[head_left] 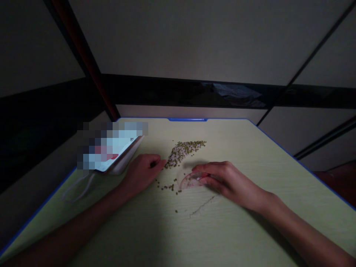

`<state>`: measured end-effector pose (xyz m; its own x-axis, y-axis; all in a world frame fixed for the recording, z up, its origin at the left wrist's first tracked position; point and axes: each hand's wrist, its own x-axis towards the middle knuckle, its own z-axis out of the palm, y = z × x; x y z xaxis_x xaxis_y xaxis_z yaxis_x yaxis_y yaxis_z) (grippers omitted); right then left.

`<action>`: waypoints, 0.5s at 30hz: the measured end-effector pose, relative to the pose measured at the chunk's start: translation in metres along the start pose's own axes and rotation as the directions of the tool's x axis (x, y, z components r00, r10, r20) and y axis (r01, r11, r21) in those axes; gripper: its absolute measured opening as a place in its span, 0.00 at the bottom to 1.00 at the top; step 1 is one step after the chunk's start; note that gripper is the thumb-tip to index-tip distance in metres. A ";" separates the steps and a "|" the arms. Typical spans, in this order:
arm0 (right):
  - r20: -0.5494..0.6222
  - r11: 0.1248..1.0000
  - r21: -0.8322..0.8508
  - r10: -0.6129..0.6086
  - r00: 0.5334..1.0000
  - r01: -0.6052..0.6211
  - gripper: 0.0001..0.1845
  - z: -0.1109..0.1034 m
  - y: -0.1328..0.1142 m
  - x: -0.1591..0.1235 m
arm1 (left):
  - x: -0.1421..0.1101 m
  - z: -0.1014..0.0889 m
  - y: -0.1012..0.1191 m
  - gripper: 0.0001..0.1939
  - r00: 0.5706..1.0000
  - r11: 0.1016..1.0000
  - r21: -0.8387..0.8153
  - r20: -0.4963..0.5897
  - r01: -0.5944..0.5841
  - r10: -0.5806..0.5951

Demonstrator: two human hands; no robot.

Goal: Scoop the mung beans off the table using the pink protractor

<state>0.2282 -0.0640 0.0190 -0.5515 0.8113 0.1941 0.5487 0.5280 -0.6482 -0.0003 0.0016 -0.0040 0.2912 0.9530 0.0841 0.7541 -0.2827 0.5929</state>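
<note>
Pale table (236,230) (blue-edged), dim room (178,44).

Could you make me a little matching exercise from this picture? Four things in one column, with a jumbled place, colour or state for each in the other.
Things:
1. table
2. grains
3. screen
4. clear piece

Descriptions:
A. held in the right hand
B. lit up, tilted, on the left side
C. pale, edged in blue
D. mostly heaped near the middle, with a few scattered

Right pairs: 1-C, 2-D, 3-B, 4-A
</note>
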 end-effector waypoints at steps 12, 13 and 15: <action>0.058 0.999 0.023 -0.048 0.997 0.047 0.16 -0.003 0.002 -0.002 | -0.001 0.000 -0.001 0.18 1.000 1.000 0.009 0.006 -0.013 0.013; 0.055 0.998 0.018 -0.054 0.997 0.054 0.16 -0.003 0.002 -0.002 | -0.002 0.000 -0.001 0.18 1.000 1.000 0.010 0.008 -0.013 0.013; 0.055 0.998 0.009 -0.061 0.997 0.061 0.16 -0.003 0.003 -0.002 | -0.002 -0.001 -0.001 0.18 1.000 1.000 0.011 0.010 -0.011 0.011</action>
<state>0.2328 -0.0633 0.0192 -0.6178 0.7623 0.1927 0.5081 0.5741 -0.6421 -0.0019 -0.0003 -0.0038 0.3052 0.9487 0.0825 0.7573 -0.2944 0.5830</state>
